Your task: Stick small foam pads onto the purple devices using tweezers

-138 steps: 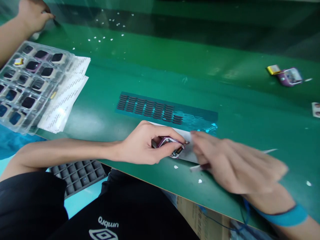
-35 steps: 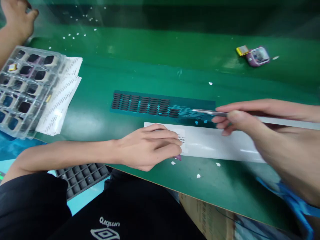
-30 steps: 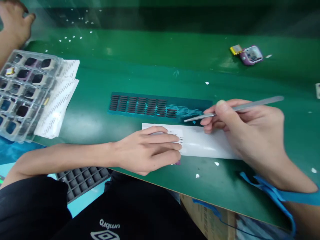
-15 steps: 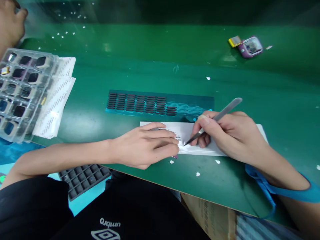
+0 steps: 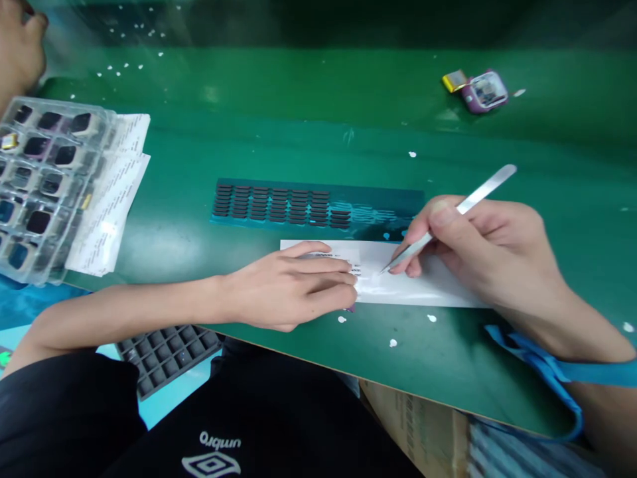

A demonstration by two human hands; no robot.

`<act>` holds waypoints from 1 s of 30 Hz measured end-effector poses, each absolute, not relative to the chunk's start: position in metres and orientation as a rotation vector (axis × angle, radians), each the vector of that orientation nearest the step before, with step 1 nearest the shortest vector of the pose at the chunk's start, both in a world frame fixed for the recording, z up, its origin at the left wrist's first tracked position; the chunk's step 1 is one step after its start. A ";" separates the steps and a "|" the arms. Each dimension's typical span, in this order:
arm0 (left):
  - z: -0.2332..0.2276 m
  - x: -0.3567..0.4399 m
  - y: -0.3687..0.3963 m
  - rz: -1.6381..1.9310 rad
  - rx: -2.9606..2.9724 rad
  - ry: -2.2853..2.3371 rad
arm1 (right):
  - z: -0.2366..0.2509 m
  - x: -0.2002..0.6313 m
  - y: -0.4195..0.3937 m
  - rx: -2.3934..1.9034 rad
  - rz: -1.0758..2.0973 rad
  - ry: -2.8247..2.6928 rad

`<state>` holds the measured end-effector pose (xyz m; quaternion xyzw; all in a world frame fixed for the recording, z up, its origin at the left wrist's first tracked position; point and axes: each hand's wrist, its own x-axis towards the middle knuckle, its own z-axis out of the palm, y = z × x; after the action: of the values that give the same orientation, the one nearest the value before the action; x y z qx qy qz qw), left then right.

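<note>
Tweezers (image 5: 448, 220) pinched in right hand (image 5: 490, 249) — tips down-left on white strip (image 5: 438, 285) — left hand (image 5: 293, 292) flat.

A green bench (image 5: 308, 126) carries a teal pad sheet (image 5: 318, 209). Just in front of that sheet lies a white strip (image 5: 398, 285); far left, a clear tray (image 5: 44, 186) beside 2 paper sheets (image 5: 112, 206); far right behind, 1 purple casing (image 5: 482, 91).

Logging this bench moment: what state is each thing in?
left hand: flat on white label strip
right hand: gripping tweezers, tip on strip
pad sheet: partly emptied at right
clear tray: filled
purple casing: lying apart, untouched
</note>
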<state>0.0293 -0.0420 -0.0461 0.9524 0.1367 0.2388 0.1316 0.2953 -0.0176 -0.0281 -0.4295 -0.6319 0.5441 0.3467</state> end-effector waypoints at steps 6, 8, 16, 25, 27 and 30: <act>-0.032 0.034 -0.054 1.095 1.949 0.707 | -0.018 0.280 -0.035 -1.033 1.109 -1.374; -0.028 0.036 -0.057 1.081 1.660 0.800 | -0.016 0.273 -0.041 -1.029 1.021 -1.311; -0.026 0.037 -0.053 0.800 1.369 0.705 | -0.012 0.254 -0.059 -1.026 1.013 -1.496; -0.026 0.042 -0.058 0.777 1.357 0.631 | -0.011 0.253 -0.063 -1.083 0.870 -1.527; -0.028 0.042 -0.059 0.779 1.331 0.631 | -0.013 0.252 -0.063 -1.114 0.845 -1.524; -0.029 0.043 -0.060 0.792 1.309 0.630 | -0.014 0.251 -0.065 -1.148 0.800 -1.536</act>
<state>0.0429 -0.0602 -0.0291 0.5825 0.2803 0.3524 0.6767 0.2510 -0.0647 -0.0143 -0.4762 -0.6371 0.3319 0.5071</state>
